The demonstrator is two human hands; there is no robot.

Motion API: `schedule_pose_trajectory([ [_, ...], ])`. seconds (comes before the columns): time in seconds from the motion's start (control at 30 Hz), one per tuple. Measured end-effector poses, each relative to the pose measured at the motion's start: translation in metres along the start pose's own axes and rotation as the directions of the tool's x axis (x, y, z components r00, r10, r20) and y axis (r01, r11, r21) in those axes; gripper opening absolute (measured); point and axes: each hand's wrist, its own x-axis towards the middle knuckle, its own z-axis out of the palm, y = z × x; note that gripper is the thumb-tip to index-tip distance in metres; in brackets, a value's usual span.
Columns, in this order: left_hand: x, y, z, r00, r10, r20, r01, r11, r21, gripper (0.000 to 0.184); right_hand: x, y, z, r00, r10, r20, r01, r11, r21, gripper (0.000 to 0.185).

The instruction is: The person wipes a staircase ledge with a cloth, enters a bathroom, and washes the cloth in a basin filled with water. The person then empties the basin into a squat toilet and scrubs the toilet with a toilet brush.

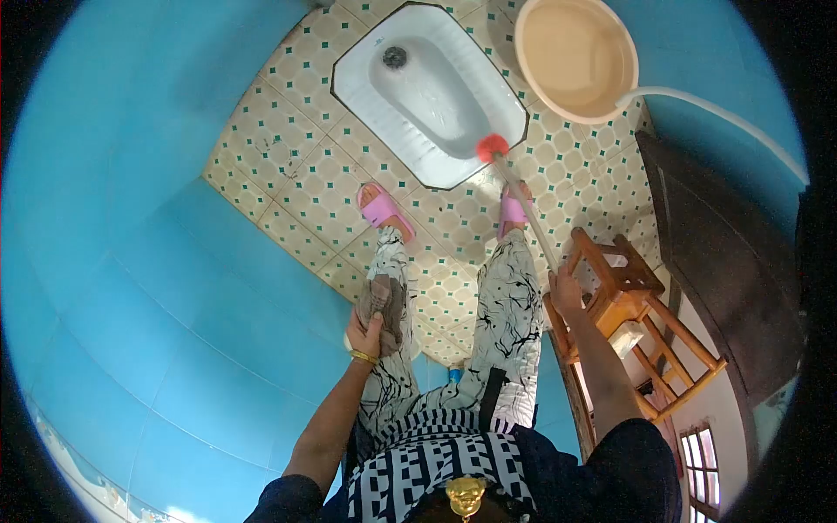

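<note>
My right hand (pixel 567 291) is wrapped round the long pale handle of a toilet brush (pixel 528 209). The brush's red head (pixel 493 147) is over the lower right rim of a white squat toilet (pixel 353 83). My left hand (pixel 366 334) is at my knee, its thumb lying across a greyish-brown, cloth-like thing (pixel 384 305). What exactly that thing is, I cannot make out. A yellow bangle (pixel 364 357) circles the left wrist. The toilet's pan has a dark drain (pixel 395 57) at its far left.
A cream basin (pixel 575 61) with a white hose (pixel 715 103) over its rim stands at the far right. Wooden stools (pixel 632 296) are beside my right arm, near a dark door (pixel 724 261). Pink slippers (pixel 380 208) are on my feet. Blue walls (pixel 157 261) rise at the left.
</note>
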Motion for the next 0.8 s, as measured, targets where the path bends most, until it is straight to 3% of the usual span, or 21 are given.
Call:
schedule_pose_trajectory([
  [0.03, 0.0, -0.001, -0.001, 1.0, -0.003, 0.003, 0.003, 1.0, 0.002, 0.04, 0.001, 0.0, 0.005, 1.0, 0.003, 0.003, -0.003, 1.0, 0.001, 0.031],
  [0.13, 0.001, -0.007, -0.003, 0.999, -0.039, 0.038, 0.037, 0.998, 0.054, 0.038, 0.03, -0.031, 0.008, 0.979, 0.188, 0.074, -0.201, 0.941, 0.272, 0.029],
  [0.17, 0.002, -0.008, -0.002, 1.0, -0.026, 0.015, 0.025, 0.999, 0.019, 0.037, 0.06, -0.029, 0.034, 0.998, 0.014, -0.058, 0.001, 0.969, 0.246, 0.03],
  [0.2, 0.001, -0.009, 0.0, 1.0, -0.014, -0.008, 0.013, 1.0, -0.017, 0.036, 0.103, -0.021, 0.073, 0.954, -0.116, -0.277, 0.179, 0.96, 0.217, 0.031],
  [0.23, 0.0, -0.009, 0.0, 1.0, -0.02, -0.005, 0.02, 1.0, -0.014, 0.036, 0.114, -0.056, 0.042, 0.966, -0.123, -0.229, 0.169, 0.967, 0.192, 0.031],
  [0.3, 0.003, -0.003, -0.005, 0.99, -0.061, 0.127, 0.06, 0.998, 0.013, 0.041, 0.114, -0.114, -0.03, 0.99, 0.131, -0.048, -0.104, 0.921, 0.376, 0.033],
  [0.4, 0.001, 0.017, 0.003, 0.999, -0.045, 0.017, 0.044, 0.997, 0.069, 0.035, 0.101, -0.077, -0.01, 0.991, 0.131, -0.026, -0.119, 0.955, 0.273, 0.034],
  [0.53, 0.007, 0.01, 0.0, 0.999, -0.023, 0.026, 0.023, 1.0, 0.008, 0.035, 0.015, 0.006, 0.02, 0.995, 0.101, 0.003, -0.101, 0.99, 0.095, 0.03],
  [0.57, 0.006, 0.008, 0.0, 1.0, -0.003, 0.03, 0.003, 1.0, -0.021, 0.037, 0.007, 0.007, 0.014, 0.966, 0.251, 0.053, -0.256, 0.957, 0.133, 0.028],
  [0.67, 0.006, 0.004, -0.004, 0.999, 0.001, 0.04, 0.0, 1.0, -0.014, 0.041, 0.033, -0.014, 0.001, 0.962, 0.271, 0.028, -0.273, 0.955, 0.118, 0.027],
  [0.77, 0.007, -0.001, -0.009, 0.999, -0.045, 0.016, 0.045, 0.999, 0.012, 0.046, 0.105, -0.074, -0.022, 0.985, 0.15, -0.089, -0.129, 0.971, 0.202, 0.026],
  [0.8, 0.008, 0.005, -0.01, 0.998, -0.061, 0.031, 0.059, 0.997, 0.051, 0.046, 0.136, -0.093, -0.017, 0.976, 0.042, -0.215, -0.008, 0.988, 0.155, 0.028],
])
